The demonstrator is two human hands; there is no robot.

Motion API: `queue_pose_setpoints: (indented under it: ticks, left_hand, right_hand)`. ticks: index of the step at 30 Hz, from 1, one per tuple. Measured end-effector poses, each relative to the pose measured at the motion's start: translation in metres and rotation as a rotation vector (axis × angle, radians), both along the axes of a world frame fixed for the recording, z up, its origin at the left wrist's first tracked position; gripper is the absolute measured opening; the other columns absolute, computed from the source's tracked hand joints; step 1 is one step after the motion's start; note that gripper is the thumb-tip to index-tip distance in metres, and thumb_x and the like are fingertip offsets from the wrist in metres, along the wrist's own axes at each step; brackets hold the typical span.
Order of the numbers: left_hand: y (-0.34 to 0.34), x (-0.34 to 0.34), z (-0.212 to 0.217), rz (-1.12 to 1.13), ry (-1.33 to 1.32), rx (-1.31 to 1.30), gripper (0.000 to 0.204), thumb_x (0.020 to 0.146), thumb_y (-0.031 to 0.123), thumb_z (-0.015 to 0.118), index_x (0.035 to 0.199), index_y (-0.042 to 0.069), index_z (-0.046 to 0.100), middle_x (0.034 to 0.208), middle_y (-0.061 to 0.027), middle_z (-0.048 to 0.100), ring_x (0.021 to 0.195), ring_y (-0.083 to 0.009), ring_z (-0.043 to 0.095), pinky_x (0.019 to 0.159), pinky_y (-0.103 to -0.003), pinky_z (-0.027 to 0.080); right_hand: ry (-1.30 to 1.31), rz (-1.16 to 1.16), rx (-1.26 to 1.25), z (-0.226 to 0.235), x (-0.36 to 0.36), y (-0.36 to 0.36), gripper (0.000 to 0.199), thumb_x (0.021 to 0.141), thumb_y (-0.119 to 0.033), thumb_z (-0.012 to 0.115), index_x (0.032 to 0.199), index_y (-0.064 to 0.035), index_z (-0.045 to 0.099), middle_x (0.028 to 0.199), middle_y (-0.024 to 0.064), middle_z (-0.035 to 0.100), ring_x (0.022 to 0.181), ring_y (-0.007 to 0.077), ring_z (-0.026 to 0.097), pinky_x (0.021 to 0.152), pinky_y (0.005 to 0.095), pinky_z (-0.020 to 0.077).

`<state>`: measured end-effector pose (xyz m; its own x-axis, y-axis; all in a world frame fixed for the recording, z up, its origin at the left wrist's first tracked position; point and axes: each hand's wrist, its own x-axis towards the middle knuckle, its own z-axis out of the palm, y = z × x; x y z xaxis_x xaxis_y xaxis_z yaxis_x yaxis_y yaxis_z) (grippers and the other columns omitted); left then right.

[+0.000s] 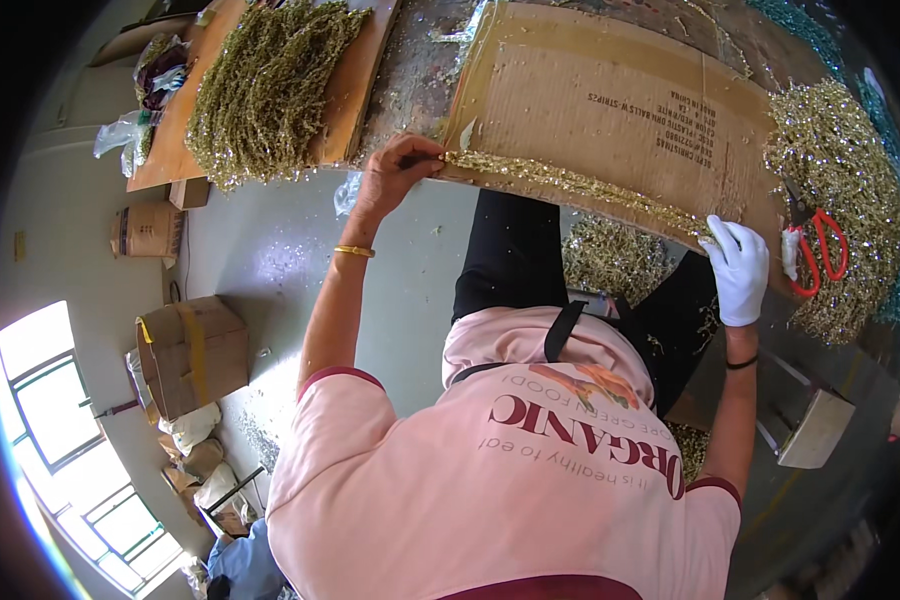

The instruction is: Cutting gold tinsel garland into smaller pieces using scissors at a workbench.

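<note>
A gold glittery tinsel strand (580, 184) runs along the near edge of a flat cardboard sheet (590, 95). My bare left hand (398, 172) pinches the strand's left end, at the sheet's corner. At the other end, my right hand (738, 268), in a white glove, has its thumb and fingers closed on the strand. Red-handled scissors (820, 252) lie just right of that hand, against a pile of gold tinsel (840, 190). Their blades point away from me.
A thick bundle of gold tinsel (270, 85) lies on a wooden board (355, 85) at the far left. More gold tinsel (615, 255) sits below the table edge, between my legs. Blue tinsel (805, 30) lines the far right. Cardboard boxes (195, 355) stand on the floor at left.
</note>
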<state>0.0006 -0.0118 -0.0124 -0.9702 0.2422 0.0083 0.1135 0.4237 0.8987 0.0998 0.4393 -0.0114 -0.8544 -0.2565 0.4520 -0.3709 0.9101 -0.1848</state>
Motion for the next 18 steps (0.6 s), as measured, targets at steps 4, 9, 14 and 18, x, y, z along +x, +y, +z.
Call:
queue_pose_setpoints:
  ticks: [4, 9, 14, 18]
  left_hand:
    - [-0.004, -0.003, 0.005, -0.097, 0.085, -0.17, 0.019, 0.072, 0.001, 0.068, 0.09, 0.003, 0.064, 0.085, -0.0028, 0.059, 0.083, -0.0119, 0.056, 0.075, -0.024, 0.046]
    - [-0.006, -0.007, 0.004, -0.103, 0.077, -0.12, 0.018, 0.073, 0.002, 0.067, 0.09, 0.004, 0.065, 0.086, -0.0037, 0.059, 0.083, -0.0146, 0.056, 0.075, -0.026, 0.046]
    - [-0.016, -0.008, 0.002, -0.128, 0.179, -0.239, 0.016, 0.075, -0.005, 0.063, 0.09, -0.001, 0.064, 0.086, -0.005, 0.058, 0.081, -0.0131, 0.057, 0.07, -0.024, 0.051]
    - [-0.01, -0.008, 0.005, -0.124, 0.141, -0.171, 0.016, 0.075, -0.006, 0.063, 0.09, -0.001, 0.064, 0.086, -0.005, 0.058, 0.081, -0.0131, 0.057, 0.071, -0.023, 0.051]
  right_hand:
    - [0.004, -0.003, 0.017, 0.0, 0.001, 0.0, 0.038, 0.07, -0.01, 0.069, 0.107, -0.0141, 0.061, 0.096, 0.0014, 0.057, 0.089, 0.0216, 0.054, 0.079, 0.0339, 0.0432]
    - [-0.006, 0.003, 0.004, 0.0, 0.0, 0.002, 0.038, 0.07, -0.011, 0.069, 0.107, -0.0137, 0.061, 0.097, 0.002, 0.057, 0.091, 0.0218, 0.054, 0.08, 0.034, 0.0431]
    - [-0.017, 0.006, 0.016, 0.002, -0.001, 0.002, 0.037, 0.071, -0.012, 0.069, 0.107, -0.0126, 0.061, 0.101, 0.0029, 0.057, 0.094, 0.0225, 0.053, 0.082, 0.0348, 0.0423]
    - [-0.009, -0.005, 0.011, -0.001, 0.001, 0.002, 0.037, 0.071, -0.012, 0.069, 0.107, -0.0123, 0.061, 0.103, 0.0031, 0.057, 0.096, 0.0228, 0.053, 0.083, 0.0351, 0.0418]
